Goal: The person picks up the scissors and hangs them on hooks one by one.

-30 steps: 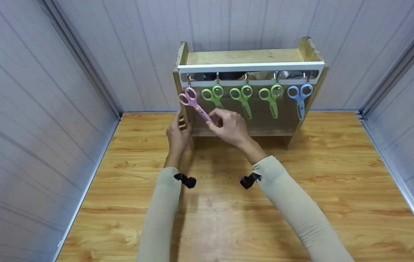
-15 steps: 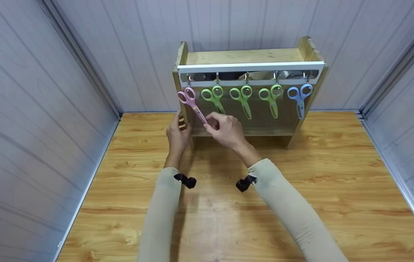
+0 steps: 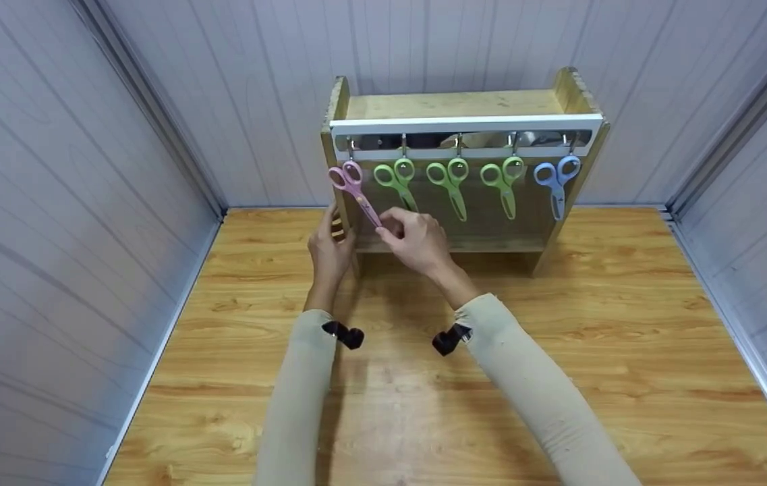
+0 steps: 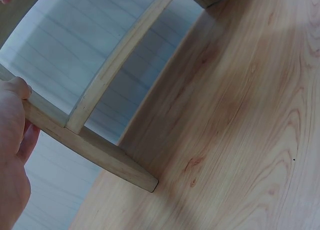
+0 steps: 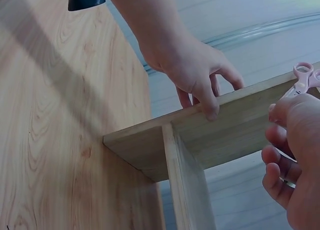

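Observation:
My right hand [image 3: 420, 241] pinches the blade end of a pair of pink-handled scissors [image 3: 355, 187]. One finger loop hangs at the leftmost metal hook of the rack, and the blades slant down to the right. My left hand [image 3: 329, 255] grips the left side panel of the wooden rack [image 3: 454, 104]; in the right wrist view the left thumb lies on the panel's inner face, with the fingers over its outer side. Right of the pink pair hang three green scissors [image 3: 457, 196] and a blue pair [image 3: 556, 185], each on its own hook. The right hand overlaps the nearest green pair's tips.
A white-edged metal strip [image 3: 467, 124] along the rack's front bears the hooks. The rack stands on a wood-grain floor [image 3: 396, 405], close to the pale back wall [image 3: 275, 88]. Panelled walls rise at both sides. Each wrist carries a black camera mount [image 3: 345, 335].
My right hand has shifted slightly left and down, and the pink scissors have swung to hang a little steeper. The left hand stays on the side panel.

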Demonstrator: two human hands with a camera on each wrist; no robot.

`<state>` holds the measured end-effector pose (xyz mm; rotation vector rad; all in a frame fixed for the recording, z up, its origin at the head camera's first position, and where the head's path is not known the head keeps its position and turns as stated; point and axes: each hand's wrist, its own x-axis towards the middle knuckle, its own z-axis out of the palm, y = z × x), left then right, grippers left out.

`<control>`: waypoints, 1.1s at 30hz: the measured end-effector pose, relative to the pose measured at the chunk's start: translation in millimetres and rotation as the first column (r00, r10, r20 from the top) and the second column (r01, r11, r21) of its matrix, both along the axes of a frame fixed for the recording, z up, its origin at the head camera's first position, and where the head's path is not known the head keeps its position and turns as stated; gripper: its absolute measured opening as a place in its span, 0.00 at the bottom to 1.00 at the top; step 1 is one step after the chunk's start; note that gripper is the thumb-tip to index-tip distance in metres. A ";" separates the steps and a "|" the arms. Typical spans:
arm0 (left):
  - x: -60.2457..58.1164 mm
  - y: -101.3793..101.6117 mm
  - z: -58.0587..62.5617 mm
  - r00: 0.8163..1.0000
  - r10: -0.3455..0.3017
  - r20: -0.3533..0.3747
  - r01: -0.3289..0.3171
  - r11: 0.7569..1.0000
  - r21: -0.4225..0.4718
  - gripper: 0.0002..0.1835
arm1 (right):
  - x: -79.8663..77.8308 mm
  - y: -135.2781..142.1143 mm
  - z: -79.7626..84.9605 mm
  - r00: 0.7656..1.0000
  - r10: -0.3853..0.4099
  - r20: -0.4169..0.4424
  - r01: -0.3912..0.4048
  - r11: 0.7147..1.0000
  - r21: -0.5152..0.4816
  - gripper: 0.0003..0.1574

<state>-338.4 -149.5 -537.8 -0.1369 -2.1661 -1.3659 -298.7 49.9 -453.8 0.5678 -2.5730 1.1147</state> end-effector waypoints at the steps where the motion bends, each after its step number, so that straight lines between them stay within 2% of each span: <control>1: 0.0 0.2 -0.3 1.000 -0.001 -0.004 0.001 1.000 0.000 0.30 | -0.1 -0.5 -0.4 1.000 -0.002 0.000 0.002 1.000 0.000 0.14; 10: 0.1 1.6 -2.0 1.000 -0.008 -0.007 0.008 1.000 0.002 0.30 | -0.6 -4.1 -2.7 1.000 -0.020 0.015 0.021 1.000 -0.016 0.13; 20: 0.6 3.2 -0.8 1.000 -0.007 0.006 0.007 1.000 -0.010 0.31 | -0.3 -2.9 -4.4 0.999 0.042 -0.004 -0.042 0.999 -0.033 0.14; 33: 2.2 2.4 3.4 0.999 -0.014 0.029 0.014 0.999 0.029 0.29 | 4.2 6.7 -9.2 0.998 0.064 0.008 -0.064 0.998 -0.010 0.17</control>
